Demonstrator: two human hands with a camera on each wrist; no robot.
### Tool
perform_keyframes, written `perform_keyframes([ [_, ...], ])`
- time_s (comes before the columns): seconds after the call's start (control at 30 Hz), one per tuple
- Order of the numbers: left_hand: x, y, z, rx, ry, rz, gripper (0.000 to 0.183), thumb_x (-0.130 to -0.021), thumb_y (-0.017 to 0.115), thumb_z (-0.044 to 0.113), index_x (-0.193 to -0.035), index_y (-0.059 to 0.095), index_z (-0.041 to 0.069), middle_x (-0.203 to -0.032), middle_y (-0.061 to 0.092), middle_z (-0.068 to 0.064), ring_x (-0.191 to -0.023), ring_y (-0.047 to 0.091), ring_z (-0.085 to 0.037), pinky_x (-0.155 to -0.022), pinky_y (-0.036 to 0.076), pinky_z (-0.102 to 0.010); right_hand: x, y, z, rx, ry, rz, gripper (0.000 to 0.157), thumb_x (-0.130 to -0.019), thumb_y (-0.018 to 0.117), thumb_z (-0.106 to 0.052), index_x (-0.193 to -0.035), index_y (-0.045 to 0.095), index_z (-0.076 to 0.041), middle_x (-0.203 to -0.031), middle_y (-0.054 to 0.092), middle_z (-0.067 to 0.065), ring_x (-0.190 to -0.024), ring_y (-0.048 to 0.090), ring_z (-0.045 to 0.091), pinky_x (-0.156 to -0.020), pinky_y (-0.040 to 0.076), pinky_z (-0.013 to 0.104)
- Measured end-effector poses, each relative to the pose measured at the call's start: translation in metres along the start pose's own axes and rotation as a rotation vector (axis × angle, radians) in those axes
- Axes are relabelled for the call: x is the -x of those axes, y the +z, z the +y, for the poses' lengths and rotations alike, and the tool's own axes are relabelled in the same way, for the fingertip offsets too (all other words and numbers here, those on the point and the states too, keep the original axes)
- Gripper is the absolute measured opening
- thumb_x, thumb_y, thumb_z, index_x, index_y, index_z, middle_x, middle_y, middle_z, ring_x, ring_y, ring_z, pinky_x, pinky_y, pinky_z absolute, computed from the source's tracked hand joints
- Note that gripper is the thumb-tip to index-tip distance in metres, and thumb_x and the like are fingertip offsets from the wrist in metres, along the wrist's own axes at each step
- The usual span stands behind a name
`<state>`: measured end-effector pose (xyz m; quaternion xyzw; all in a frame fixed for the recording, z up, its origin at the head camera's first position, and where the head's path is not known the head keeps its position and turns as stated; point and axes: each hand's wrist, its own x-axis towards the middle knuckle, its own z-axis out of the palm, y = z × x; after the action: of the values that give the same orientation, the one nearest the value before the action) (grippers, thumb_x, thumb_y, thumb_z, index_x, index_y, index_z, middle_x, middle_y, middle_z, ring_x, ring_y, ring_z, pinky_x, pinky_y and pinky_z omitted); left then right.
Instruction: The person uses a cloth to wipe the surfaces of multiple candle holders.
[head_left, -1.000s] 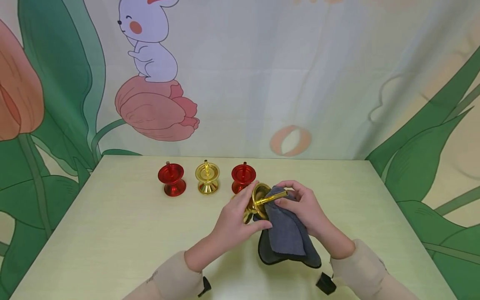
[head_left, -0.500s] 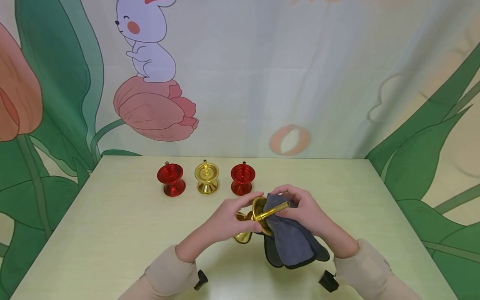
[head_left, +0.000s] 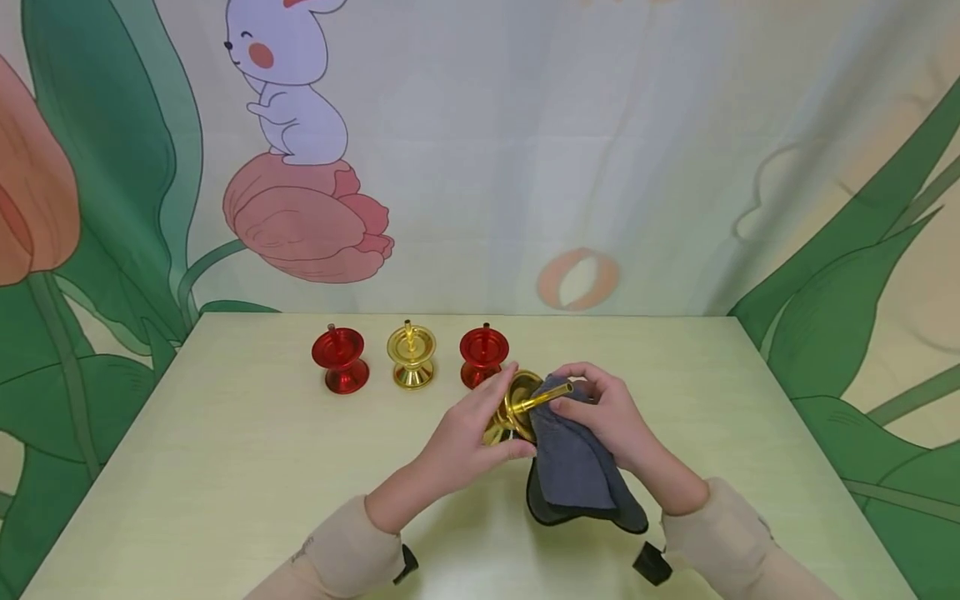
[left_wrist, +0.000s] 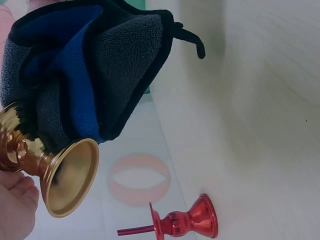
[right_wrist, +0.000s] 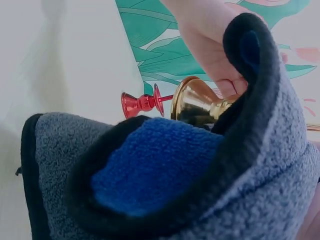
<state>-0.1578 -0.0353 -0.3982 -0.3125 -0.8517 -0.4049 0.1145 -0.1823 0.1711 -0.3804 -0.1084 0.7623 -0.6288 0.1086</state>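
Observation:
My left hand (head_left: pixel 468 433) grips a shiny gold candle holder (head_left: pixel 517 412) above the table, tilted so its thin tube points to the right. In the left wrist view the hollow underside of the holder's base (left_wrist: pixel 75 177) shows. My right hand (head_left: pixel 611 412) pinches a grey cloth (head_left: pixel 573 471) against the holder's dish, beside the tube. The cloth hangs down in folds; its blue side (right_wrist: pixel 155 165) and dark edging show in the right wrist view. Cloth hides part of the dish and some right fingertips.
Behind the hands, a red candle holder (head_left: pixel 339 358), a gold one (head_left: pixel 412 357) and another red one (head_left: pixel 483 354) stand upright in a row on the pale table (head_left: pixel 225 467). A printed curtain (head_left: pixel 465 167) hangs beyond the far edge.
The gold holder and both hands dipped toward me half a second ago, the holder turning, and are now back higher. The cloth swung with them. The standing holders stayed put.

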Motion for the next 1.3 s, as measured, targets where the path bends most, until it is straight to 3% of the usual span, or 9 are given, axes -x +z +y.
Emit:
perform_keyframes([
  [0.1,-0.002,0.002,-0.001,0.001,-0.003,0.051,0.088,-0.066,0.07,0.041,-0.139,0.029,0.015,-0.137,0.041,-0.005,-0.123,0.042,-0.018,-0.092,0.044,-0.035,0.0,0.001,0.001,0.024,-0.005,0.008,0.034,-0.08,0.062,-0.008,-0.111,0.05,0.0,-0.088,0.061,0.003,-0.072,0.061,0.011,-0.062,0.052,0.025],
  [0.2,-0.004,0.004,-0.004,0.008,0.01,0.11,0.085,-0.06,0.076,0.036,-0.133,0.04,0.012,-0.129,0.05,-0.006,-0.112,0.051,-0.016,-0.078,0.05,-0.026,-0.001,0.002,0.002,0.054,-0.013,0.013,0.033,-0.08,0.062,-0.009,-0.11,0.051,-0.001,-0.09,0.061,0.008,-0.071,0.061,0.012,-0.061,0.052,0.026],
  [0.3,-0.005,0.006,-0.005,0.054,0.0,0.124,0.082,-0.056,0.08,0.034,-0.128,0.047,0.012,-0.123,0.055,-0.004,-0.108,0.055,-0.014,-0.074,0.05,-0.022,-0.001,0.0,0.004,0.123,-0.045,0.021,0.033,-0.08,0.063,-0.008,-0.11,0.052,-0.003,-0.092,0.061,0.014,-0.072,0.06,0.014,-0.063,0.051,0.025],
  [0.37,-0.008,0.009,-0.005,0.099,-0.033,0.114,0.079,-0.055,0.081,0.034,-0.125,0.05,0.014,-0.121,0.057,-0.002,-0.105,0.056,-0.012,-0.071,0.05,-0.021,-0.001,-0.003,0.004,0.189,-0.077,0.038,0.033,-0.079,0.063,-0.009,-0.11,0.053,-0.005,-0.092,0.062,0.016,-0.073,0.059,0.015,-0.065,0.05,0.024],
  [0.53,-0.013,0.017,-0.005,0.251,-0.185,0.062,0.074,-0.057,0.079,0.038,-0.124,0.052,0.021,-0.117,0.059,0.005,-0.104,0.056,-0.012,-0.079,0.05,-0.028,-0.001,-0.019,0.005,0.341,-0.124,0.137,0.034,-0.08,0.064,-0.013,-0.112,0.054,-0.008,-0.092,0.061,0.015,-0.073,0.057,0.012,-0.065,0.049,0.022],
  [0.7,-0.021,0.025,-0.006,0.404,-0.3,0.062,0.073,-0.058,0.079,0.036,-0.124,0.051,0.023,-0.114,0.061,0.005,-0.104,0.057,-0.011,-0.086,0.048,-0.033,0.002,-0.047,0.005,0.399,-0.101,0.271,0.037,-0.081,0.064,-0.02,-0.114,0.053,-0.009,-0.093,0.06,0.015,-0.073,0.054,0.003,-0.064,0.047,0.019],
  [1.0,-0.038,0.038,-0.013,0.542,-0.344,0.158,0.07,-0.06,0.079,0.027,-0.124,0.051,0.017,-0.113,0.062,-0.001,-0.106,0.057,-0.01,-0.095,0.042,-0.034,0.021,-0.117,0.006,0.574,-0.058,0.488,0.043,-0.082,0.061,-0.03,-0.118,0.05,-0.009,-0.092,0.055,0.001,-0.071,0.048,-0.006,-0.059,0.042,0.012],
  [1.3,-0.054,0.056,-0.023,0.589,-0.426,0.219,0.069,-0.061,0.079,0.032,-0.123,0.051,0.02,-0.114,0.061,0.0,-0.109,0.055,-0.013,-0.094,0.042,-0.033,0.042,-0.172,0.012,0.711,0.037,0.66,0.048,-0.084,0.055,-0.037,-0.122,0.047,-0.007,-0.108,0.055,0.019,-0.073,0.036,-0.013,-0.062,0.036,0.02],
])
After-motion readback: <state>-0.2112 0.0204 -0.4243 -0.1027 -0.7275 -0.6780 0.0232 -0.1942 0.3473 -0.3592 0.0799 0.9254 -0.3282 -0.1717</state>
